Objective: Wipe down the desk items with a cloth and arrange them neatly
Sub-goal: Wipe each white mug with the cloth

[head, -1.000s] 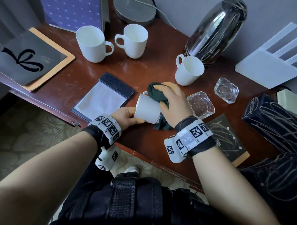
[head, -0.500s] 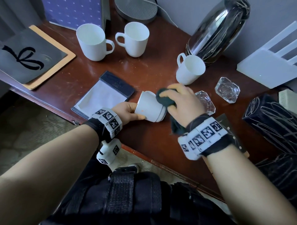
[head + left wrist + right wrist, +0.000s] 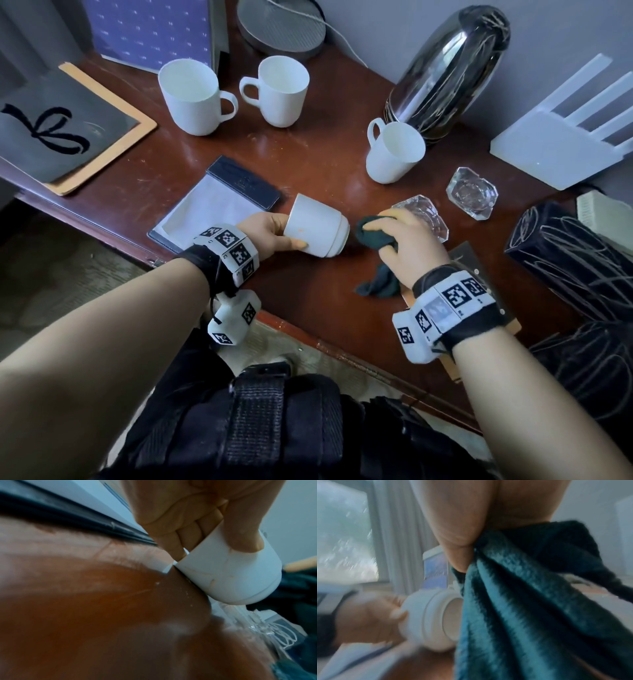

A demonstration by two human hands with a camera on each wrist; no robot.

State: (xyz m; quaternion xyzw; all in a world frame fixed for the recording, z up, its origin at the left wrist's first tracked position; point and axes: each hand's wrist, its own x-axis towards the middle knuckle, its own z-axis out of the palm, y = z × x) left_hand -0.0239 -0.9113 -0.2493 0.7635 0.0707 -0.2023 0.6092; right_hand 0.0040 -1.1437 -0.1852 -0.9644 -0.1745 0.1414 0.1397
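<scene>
The left hand (image 3: 270,229) grips a white mug (image 3: 317,226) on its side above the reddish-brown worktop (image 3: 308,161), fingers inside the mouth and thumb along the outer wall, base turned toward the right hand (image 3: 409,246). The mug's handle is hidden in all views. The right hand is closed around a bunched dark teal cloth (image 3: 375,236), held just beside the mug's base; whether cloth and base touch cannot be told, and the right wrist view is smeared with blur. A loose tail of the cloth hangs below the hand. That hand partly covers a clear glass dish (image 3: 428,214); a second glass dish (image 3: 472,192) sits apart behind it. Three more white mugs stand upright: two at the back (image 3: 191,97) (image 3: 282,90) and one (image 3: 394,152) in front of a shiny chrome vessel (image 3: 448,73). A dark folder with a white pad (image 3: 215,202) lies left of the held mug; it carries a small emblem too faint to read. The wrist bands show square black-and-white marker codes, not legible writing. Dark scribble-patterned boxes (image 3: 568,257) are cut off at the right edge.
</scene>
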